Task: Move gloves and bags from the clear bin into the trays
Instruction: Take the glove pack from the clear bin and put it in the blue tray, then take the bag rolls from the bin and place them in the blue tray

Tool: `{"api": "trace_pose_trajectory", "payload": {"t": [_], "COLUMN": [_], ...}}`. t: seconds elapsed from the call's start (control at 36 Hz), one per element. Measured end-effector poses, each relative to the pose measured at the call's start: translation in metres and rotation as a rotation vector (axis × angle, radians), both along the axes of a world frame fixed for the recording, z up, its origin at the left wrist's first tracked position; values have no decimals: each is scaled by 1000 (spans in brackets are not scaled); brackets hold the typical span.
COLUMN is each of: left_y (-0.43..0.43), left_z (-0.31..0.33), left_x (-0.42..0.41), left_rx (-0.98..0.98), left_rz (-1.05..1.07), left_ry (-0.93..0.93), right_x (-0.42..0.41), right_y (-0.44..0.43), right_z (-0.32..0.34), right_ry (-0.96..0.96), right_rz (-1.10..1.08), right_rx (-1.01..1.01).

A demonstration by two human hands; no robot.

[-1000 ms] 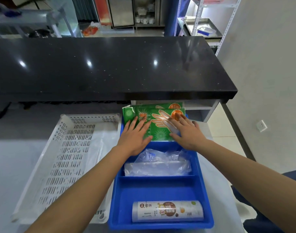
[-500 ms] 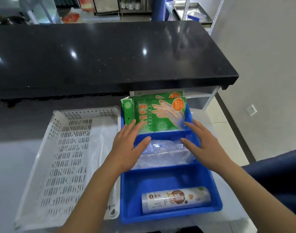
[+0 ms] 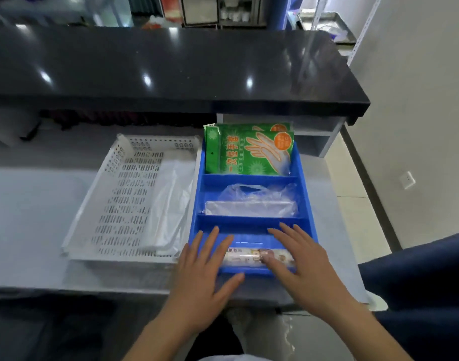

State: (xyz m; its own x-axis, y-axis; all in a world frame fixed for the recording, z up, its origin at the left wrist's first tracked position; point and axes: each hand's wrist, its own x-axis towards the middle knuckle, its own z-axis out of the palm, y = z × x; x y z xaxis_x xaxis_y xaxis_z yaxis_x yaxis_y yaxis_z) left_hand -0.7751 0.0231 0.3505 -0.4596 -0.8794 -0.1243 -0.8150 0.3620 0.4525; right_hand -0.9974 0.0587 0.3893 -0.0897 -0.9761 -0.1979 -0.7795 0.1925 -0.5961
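A pale grey table (image 3: 28,204) carries a white perforated tray (image 3: 124,204) just beside a blue tray (image 3: 252,222).

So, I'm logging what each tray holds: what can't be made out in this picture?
Head view.
Printed roll: both ends covered by the left hand and right hand; label blurred.
Rear green glove pack: only its top edge shows behind the front pack.
White bags in the white perforated tray: overlapping, count unclear.
Clear bag bundle, middle compartment: contents blurred.

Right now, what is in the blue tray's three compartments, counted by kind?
green glove packs: 2
clear plastic bag bundle: 1
labelled bag roll: 1
Total: 4
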Motion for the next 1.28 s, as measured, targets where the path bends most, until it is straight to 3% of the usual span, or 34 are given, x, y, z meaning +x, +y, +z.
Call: {"api": "trace_pose_trajectory", "payload": {"t": [0.17, 0.31, 0.56, 0.78, 1.06, 1.28], "left_y": [81, 156, 224, 267, 329, 370], "left_z": [-2, -14, -6, -7, -24, -45], "left_x": [-10, -6, 78, 187, 361, 458], "left_rx": [68, 147, 204, 213, 232, 357], "left_rz": [150, 188, 476, 792, 1149, 1362], "left_ry": [33, -109, -59, 54, 120, 181], "right_x": [4, 15, 84, 202, 417, 546], "right_y": [75, 128, 139, 133, 125, 113], "right_z": [-21, -43, -32, -27, -39, -35], "right_ry": [-73, -112, -189, -177, -27, 45], "right_rz": [54, 141, 357, 590, 998, 1138], "right_rx": [-43, 89, 141, 178, 220, 185]}}
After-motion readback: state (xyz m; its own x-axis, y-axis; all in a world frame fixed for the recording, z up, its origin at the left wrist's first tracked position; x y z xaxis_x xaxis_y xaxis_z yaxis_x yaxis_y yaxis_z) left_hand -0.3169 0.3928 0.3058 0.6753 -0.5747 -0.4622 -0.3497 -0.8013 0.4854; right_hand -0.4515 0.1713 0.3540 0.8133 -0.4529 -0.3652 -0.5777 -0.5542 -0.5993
